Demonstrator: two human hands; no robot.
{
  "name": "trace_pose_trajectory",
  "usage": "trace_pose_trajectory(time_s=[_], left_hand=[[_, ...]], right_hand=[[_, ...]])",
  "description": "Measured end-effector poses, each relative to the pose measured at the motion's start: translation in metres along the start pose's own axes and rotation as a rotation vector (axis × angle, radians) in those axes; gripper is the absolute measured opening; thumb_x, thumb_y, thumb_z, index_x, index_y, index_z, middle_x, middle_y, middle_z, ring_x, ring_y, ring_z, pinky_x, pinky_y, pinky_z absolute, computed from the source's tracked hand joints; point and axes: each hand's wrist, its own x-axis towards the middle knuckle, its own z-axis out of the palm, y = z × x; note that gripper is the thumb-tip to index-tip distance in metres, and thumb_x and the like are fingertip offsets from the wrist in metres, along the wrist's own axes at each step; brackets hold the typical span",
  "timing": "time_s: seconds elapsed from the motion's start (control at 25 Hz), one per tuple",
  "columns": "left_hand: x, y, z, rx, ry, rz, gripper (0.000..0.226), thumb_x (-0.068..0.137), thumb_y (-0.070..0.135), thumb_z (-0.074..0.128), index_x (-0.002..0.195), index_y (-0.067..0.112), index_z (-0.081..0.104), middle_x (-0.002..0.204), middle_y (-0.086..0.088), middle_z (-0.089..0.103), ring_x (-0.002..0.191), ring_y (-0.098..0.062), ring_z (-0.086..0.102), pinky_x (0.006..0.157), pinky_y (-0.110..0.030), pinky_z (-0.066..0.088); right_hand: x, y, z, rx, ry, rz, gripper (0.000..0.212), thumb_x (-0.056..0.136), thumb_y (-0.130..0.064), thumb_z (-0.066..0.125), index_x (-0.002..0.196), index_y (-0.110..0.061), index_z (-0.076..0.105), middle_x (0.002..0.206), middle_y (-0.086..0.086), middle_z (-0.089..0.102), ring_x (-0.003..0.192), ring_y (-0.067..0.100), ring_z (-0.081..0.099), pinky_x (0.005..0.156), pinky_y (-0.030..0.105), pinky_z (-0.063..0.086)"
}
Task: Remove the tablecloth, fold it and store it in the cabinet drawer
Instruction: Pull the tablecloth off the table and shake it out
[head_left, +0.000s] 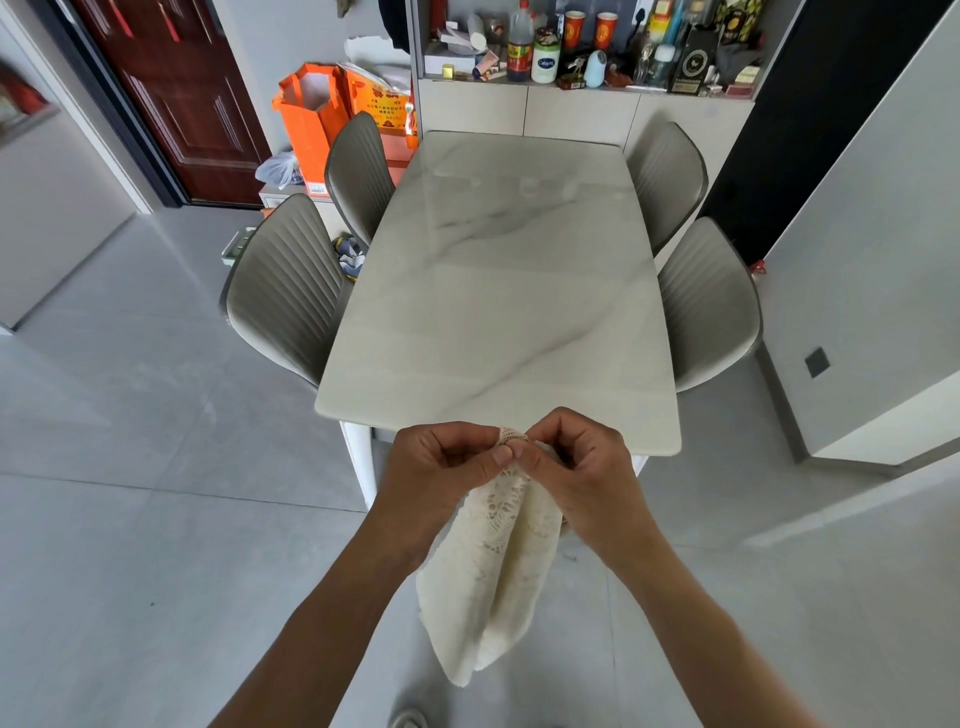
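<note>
The cream lace tablecloth (493, 566) hangs folded in a long bundle in front of me, off the table and above the floor. My left hand (441, 462) and my right hand (576, 462) meet at its top edge, both pinching the lace there between thumb and fingers. The white marble table (509, 291) stands bare just beyond my hands. Against the far wall stands the cabinet (576, 111); its pale fronts are closed.
Two grey chairs (291, 291) are tucked in on the table's left and two (711, 306) on its right. Orange bags (322, 114) sit at the back left beside a dark red door. Bottles and boxes crowd the cabinet's top. Grey floor tiles lie around me.
</note>
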Motion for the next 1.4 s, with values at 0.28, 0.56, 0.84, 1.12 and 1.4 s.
trace_pose_trajectory(time_s=[0.28,0.56,0.84,1.12,1.4], left_hand=[[0.004,0.022,-0.006,0.137,-0.115,0.069,0.019,0.083,-0.001,0.069,0.079,0.017,0.075,0.075,-0.001,0.071,0.072,-0.010,0.065,0.068,-0.018,0.052],[0.010,0.073,-0.033,0.382,-0.227,0.170,0.005,0.093,0.018,0.053,0.090,0.017,0.057,0.087,-0.032,0.059,0.074,-0.026,0.044,0.068,-0.033,0.038],[0.026,0.090,-0.056,0.321,0.101,0.338,0.026,0.097,-0.005,0.045,0.085,0.016,0.055,0.064,0.013,0.064,0.063,0.001,0.057,0.063,-0.010,0.044],[0.048,0.084,-0.085,0.367,0.274,0.335,0.025,0.098,-0.005,0.044,0.084,0.015,0.052,0.070,-0.002,0.054,0.056,0.000,0.051,0.056,-0.011,0.042],[0.060,0.113,-0.112,0.398,0.426,0.376,0.025,0.097,0.002,0.044,0.080,0.020,0.051,0.059,0.017,0.056,0.054,0.002,0.050,0.052,-0.014,0.042]], right_hand=[[0.019,-0.009,-0.025,-0.087,-0.368,-0.065,0.042,0.080,-0.029,0.079,0.118,-0.040,0.063,0.117,-0.012,0.067,0.113,0.009,0.060,0.097,0.034,0.046],[0.052,0.007,-0.015,-0.148,-0.429,-0.047,0.032,0.070,-0.030,0.088,0.080,-0.010,0.065,0.086,0.007,0.065,0.088,0.017,0.060,0.087,0.032,0.047],[0.043,0.053,-0.010,-0.268,-0.522,0.147,0.031,0.066,-0.042,0.087,0.090,-0.028,0.074,0.092,-0.003,0.076,0.083,0.010,0.072,0.071,0.022,0.057],[0.007,0.132,-0.005,-0.779,-0.599,0.254,0.025,0.070,-0.049,0.076,0.078,-0.025,0.072,0.076,-0.015,0.062,0.078,0.002,0.058,0.080,0.022,0.043],[-0.046,0.172,0.034,-0.591,-0.584,0.381,0.038,0.070,-0.046,0.068,0.107,-0.037,0.061,0.109,-0.016,0.066,0.103,0.011,0.060,0.093,0.032,0.048]])
